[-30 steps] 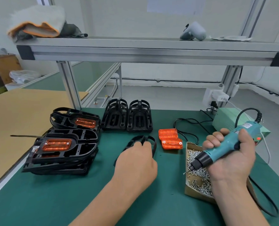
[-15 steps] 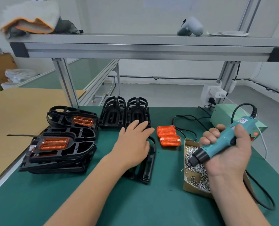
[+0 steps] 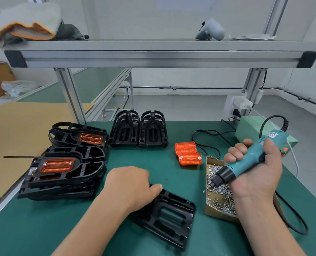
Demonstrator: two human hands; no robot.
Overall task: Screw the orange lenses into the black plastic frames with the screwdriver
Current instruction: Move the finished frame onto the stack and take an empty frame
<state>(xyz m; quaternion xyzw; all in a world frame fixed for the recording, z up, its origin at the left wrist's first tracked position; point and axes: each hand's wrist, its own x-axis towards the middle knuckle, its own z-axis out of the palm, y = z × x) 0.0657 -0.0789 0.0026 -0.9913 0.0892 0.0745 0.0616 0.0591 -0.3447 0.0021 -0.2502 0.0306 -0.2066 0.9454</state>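
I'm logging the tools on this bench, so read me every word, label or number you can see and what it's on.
On the teal screwdriver in the right hand, a pale label: dark print, too blurred to read.
On the black frame, orange lenses, screw box and green power box: no text that I can make out.

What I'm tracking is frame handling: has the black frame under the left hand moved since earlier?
Yes. The black frame came toward the person: from level with the loose orange lenses to flat beside the screw box, held by the left hand.
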